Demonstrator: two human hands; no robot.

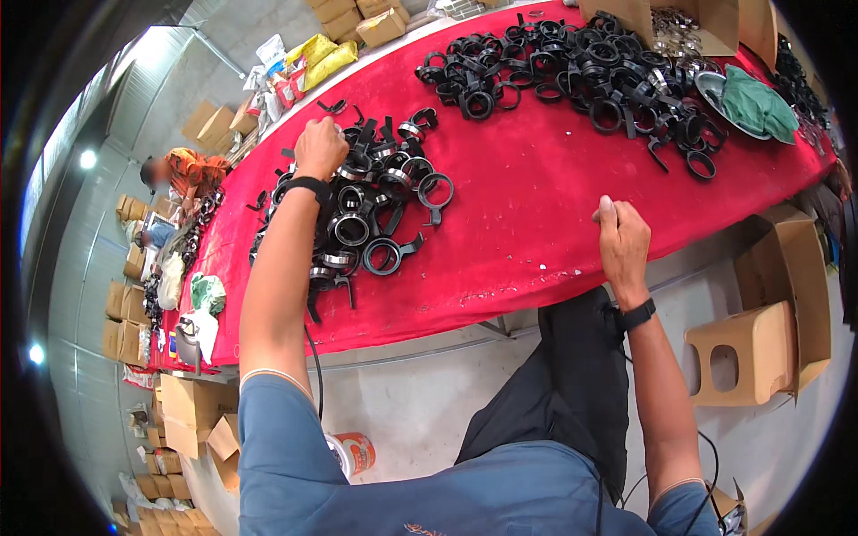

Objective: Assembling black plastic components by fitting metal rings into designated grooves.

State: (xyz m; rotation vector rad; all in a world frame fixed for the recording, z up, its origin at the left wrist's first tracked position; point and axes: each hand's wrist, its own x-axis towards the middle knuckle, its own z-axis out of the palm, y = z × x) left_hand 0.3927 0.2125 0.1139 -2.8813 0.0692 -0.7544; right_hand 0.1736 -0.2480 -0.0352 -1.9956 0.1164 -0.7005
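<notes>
My left hand (322, 148) reaches over the far side of a pile of black ring clamps with handles (350, 230), its fingers curled; whatever they grip is hidden. Several clamps in this pile carry a shiny metal ring inside. My right hand (623, 239) hovers near the table's front edge, closed with the thumb on top. I cannot make out anything in its fingers. A larger heap of black ring clamps (572, 62) spreads over the far right of the red-covered table (500, 210).
Beside the large heap are a metal tray (712, 85) with green cloth (758, 103) and a carton of small metal parts (715, 31). A tan stool (746, 353) stands at the lower right. Another person in orange (192, 171) works at the far left. A bucket (356, 453) stands below.
</notes>
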